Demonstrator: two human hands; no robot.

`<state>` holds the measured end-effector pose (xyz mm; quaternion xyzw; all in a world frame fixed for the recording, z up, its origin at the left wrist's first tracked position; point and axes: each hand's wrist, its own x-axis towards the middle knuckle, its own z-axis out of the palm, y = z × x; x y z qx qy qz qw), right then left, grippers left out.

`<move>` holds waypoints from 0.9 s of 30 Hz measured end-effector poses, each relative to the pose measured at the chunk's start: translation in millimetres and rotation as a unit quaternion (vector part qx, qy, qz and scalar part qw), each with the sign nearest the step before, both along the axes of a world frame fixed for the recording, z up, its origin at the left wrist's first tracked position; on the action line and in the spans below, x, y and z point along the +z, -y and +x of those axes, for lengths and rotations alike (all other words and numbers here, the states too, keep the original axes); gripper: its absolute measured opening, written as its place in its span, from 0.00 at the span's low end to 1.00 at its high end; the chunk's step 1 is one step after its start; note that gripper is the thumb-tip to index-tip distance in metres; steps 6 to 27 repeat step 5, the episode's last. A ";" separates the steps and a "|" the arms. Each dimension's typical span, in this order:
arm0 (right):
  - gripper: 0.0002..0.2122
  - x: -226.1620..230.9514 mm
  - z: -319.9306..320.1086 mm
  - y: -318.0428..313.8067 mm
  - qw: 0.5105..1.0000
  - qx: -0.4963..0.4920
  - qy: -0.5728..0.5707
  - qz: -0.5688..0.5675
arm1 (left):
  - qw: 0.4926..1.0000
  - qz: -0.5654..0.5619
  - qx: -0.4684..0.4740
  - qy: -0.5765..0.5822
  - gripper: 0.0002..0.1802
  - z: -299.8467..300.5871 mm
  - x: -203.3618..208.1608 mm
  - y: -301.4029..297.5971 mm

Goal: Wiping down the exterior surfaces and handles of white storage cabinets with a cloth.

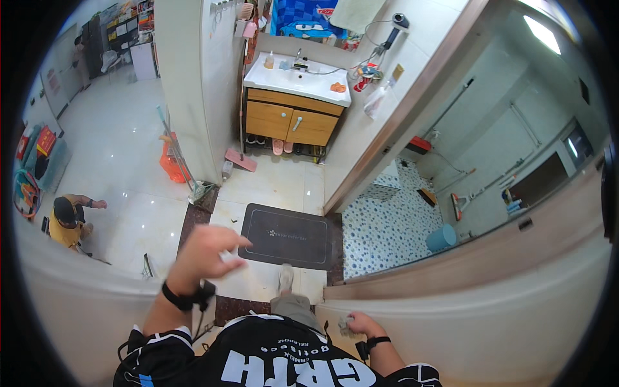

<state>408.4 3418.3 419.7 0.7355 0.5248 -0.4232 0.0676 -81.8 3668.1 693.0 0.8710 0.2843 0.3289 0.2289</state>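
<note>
My left hand (207, 253) is raised at the left of the dark floor mat (287, 236). Its index finger and thumb stand apart, and a small pale patch shows between them; I cannot tell if that is the floor or a thing. At my right side, my right hand (366, 324) is closed on a crumpled grey cloth (346, 326). It hangs low near the light-coloured door or wall panel (464, 322). Dark bands circle both my wrists. One foot (285, 277) of mine is at the near edge of the mat.
Ahead stands a washbasin cabinet (293, 122) with slippers below. To the right, a doorway frame (387, 142) opens on a patterned-tile washroom with a blue bucket (442, 238). At the left are mops, an orange bag (171, 161) and another person (68, 222) in yellow.
</note>
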 end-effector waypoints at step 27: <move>0.22 -30.4 26.3 -164.3 0.981 -0.103 -0.090 -0.135 | 0.975 0.009 0.221 0.016 0.31 -56.2 -20.8 -144.7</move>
